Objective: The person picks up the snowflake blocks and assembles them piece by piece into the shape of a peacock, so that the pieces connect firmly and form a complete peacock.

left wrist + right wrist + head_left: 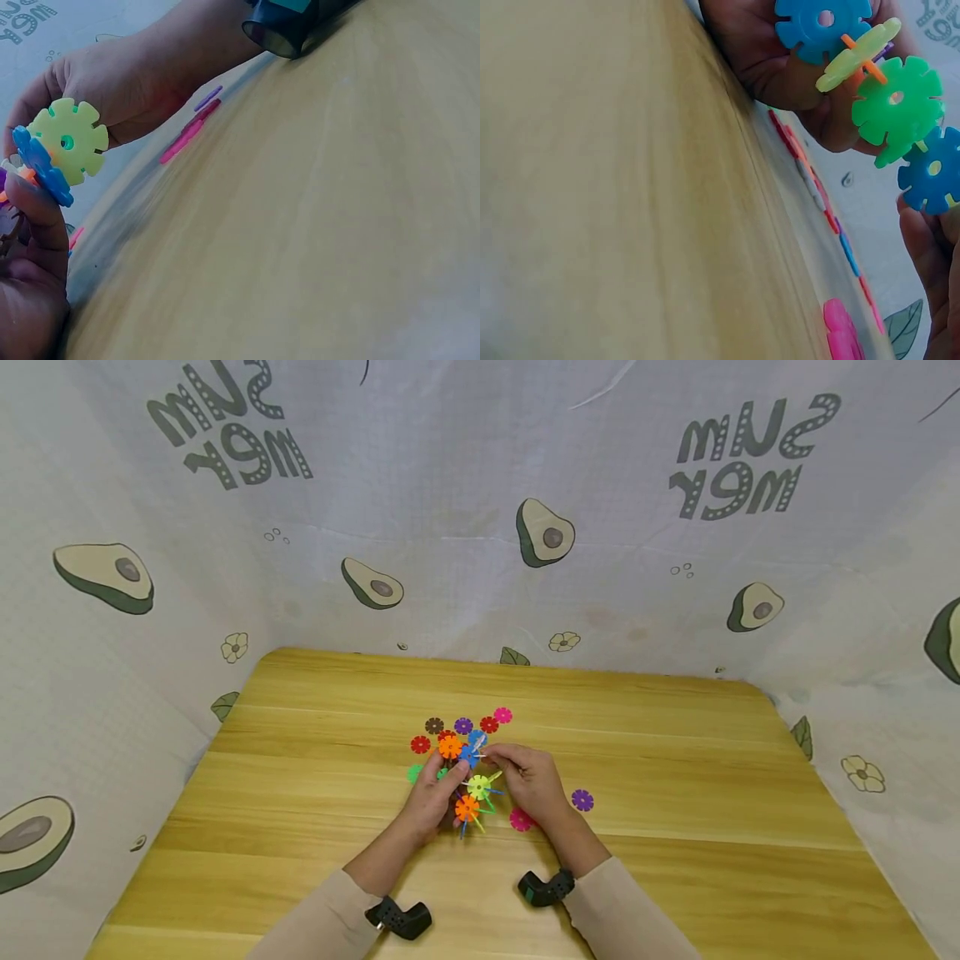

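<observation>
My left hand point(429, 802) grips a cluster of notched plastic discs slotted together. Orange point(450, 747), blue point(469, 755) and yellow-green discs point(478, 787) show on it, with others edge-on. At its upper right, my right hand point(534, 781) pinches a pale disc seen edge-on, largely hidden by the fingertips. In the left wrist view, the left thumb point(41, 217) presses close to a blue disc point(43, 166) beside a yellow-green one point(86, 142). The right wrist view shows a green disc point(900, 101) joined to a blue one point(934, 172) near the right fingers point(919, 232).
Several loose discs lie behind the cluster, among them a brown one point(434, 726), a purple one point(463, 726) and a red one point(420, 744). Right of the cluster lie a pink disc point(521, 819) and another purple disc point(582, 800) on the wooden table point(675, 760).
</observation>
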The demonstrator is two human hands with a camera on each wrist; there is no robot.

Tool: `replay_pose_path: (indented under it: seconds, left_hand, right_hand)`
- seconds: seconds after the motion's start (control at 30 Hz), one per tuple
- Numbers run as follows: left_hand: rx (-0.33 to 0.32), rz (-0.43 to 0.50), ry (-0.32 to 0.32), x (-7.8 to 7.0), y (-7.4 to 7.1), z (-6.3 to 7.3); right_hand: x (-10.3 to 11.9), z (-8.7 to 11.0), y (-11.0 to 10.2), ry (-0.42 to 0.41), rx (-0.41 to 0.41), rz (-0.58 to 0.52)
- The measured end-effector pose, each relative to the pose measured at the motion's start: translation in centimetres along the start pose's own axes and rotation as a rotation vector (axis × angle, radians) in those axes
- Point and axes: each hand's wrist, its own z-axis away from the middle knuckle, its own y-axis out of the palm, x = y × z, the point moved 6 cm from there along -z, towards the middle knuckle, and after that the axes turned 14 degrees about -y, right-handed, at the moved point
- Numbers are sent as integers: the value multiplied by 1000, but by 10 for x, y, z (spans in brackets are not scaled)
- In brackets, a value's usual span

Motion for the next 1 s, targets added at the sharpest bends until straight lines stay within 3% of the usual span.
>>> replay_pose_path:
  seconds: [0.17, 0.3, 0.4, 0.47, 0.53, 0.63, 0.7, 0.83, 1.0]
  left_hand:
    - [-62, -6, -7, 2, -3, -2]
    - [-98, 56, -7, 3, -4, -2]
    - [-101, 106, 25, 2, -4, -1]
    - [-99, 131, 56, 1, -4, 0]
    - [-94, 140, 89, -1, -3, 1]
    - [-103, 133, 104, -2, -3, 1]
    - [-109, 119, 101, -1, -3, 1]
    - [-139, 64, 93, -1, -4, 2]
    - [-153, -28, 102, -2, -3, 3]
  right_hand:
    - [-4, 2, 3, 26, -23, -74]
    - [-14, 7, 1, 154, -114, -148]
    - [-23, 10, -3, 271, -166, -76]
    - [-26, 8, -1, 307, -104, 42]
    - [-28, 6, 5, 305, 29, 165]
    - [-25, 3, 16, 210, 241, 292]
    - [-22, 2, 21, 148, 313, 320]
    - [-20, 0, 20, 131, 299, 369]
    - [-23, 2, 14, 271, 264, 480]
